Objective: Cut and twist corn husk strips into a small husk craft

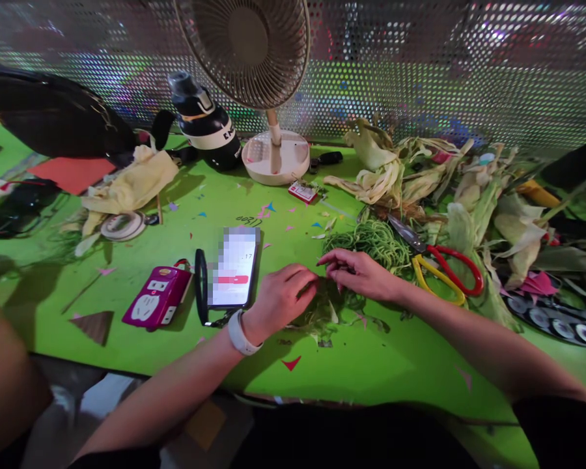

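My left hand, with a white band at the wrist, is over the green table with its fingers pressed together; whatever is between them is too small to name. Close to its right, my right hand has its fingers bent and pinched, and I cannot make out what they hold. Below both hands lie loose green scraps. A tangled heap of thin green strands sits just behind my right hand. Scissors with red and yellow handles lie to the right of the heap. A lit phone lies behind my left hand.
A fan and a black bottle stand at the back. Dried husks spread over the right side. On the left are a purple power socket, a tape roll, a black bag and another person's arm.
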`<state>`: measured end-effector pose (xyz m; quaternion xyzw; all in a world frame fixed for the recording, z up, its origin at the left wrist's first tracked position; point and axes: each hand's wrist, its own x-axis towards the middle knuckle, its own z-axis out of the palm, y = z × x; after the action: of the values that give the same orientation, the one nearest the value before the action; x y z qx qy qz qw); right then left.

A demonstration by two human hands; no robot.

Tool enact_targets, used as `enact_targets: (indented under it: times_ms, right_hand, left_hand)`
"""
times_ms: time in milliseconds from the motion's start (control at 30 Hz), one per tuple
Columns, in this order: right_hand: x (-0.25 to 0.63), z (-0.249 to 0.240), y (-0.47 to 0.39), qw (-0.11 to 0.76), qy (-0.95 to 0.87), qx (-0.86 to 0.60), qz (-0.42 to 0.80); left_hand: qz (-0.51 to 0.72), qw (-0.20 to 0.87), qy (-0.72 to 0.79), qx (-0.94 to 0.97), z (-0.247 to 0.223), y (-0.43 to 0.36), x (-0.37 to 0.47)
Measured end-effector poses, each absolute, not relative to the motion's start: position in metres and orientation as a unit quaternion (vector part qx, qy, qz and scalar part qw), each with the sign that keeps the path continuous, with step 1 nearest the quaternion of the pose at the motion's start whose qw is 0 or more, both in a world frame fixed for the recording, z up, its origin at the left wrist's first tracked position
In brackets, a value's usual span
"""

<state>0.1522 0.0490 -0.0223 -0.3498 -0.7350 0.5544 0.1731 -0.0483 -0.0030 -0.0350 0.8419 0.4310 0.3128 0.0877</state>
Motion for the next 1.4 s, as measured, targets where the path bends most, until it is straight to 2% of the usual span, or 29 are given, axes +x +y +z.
enact_targets:
  times_ms: [133, 333, 533, 867, 1067, 1267, 1400]
  right_hand:
    - [0.153, -0.023, 0.046, 0.176, -0.811, -0.328, 0.452]
    - [0.151, -0.031, 0.041, 0.204, -0.898, -0.279, 0.273]
    - [0.154, -0.039, 0.045, 0.201, -0.908, -0.263, 0.256]
    - [0.151, -0.029, 0.049, 0.187, -0.844, -0.34, 0.37]
    - [0.152, -0.027, 0.049, 0.165, -0.844, -0.333, 0.386]
    - [0.152, -0.029, 0.049, 0.176, -0.832, -0.344, 0.398]
    - [0.152, -0.03, 0.048, 0.185, -0.831, -0.34, 0.4]
  left_hand:
    - [0.337, 0.232, 0.482, 0.775, -0.034, -0.002, -0.048]
    - [0.325, 0.338, 0.523, 0.712, -0.033, -0.001, -0.046]
    - [0.328, 0.402, 0.507, 0.688, -0.035, 0.001, -0.048]
    - [0.339, 0.351, 0.477, 0.731, -0.036, 0.003, -0.052]
    - [0.341, 0.357, 0.48, 0.725, -0.036, 0.003, -0.049]
    - [0.317, 0.233, 0.48, 0.784, -0.033, -0.001, -0.049]
    - [0.306, 0.202, 0.448, 0.815, -0.031, -0.004, -0.048]
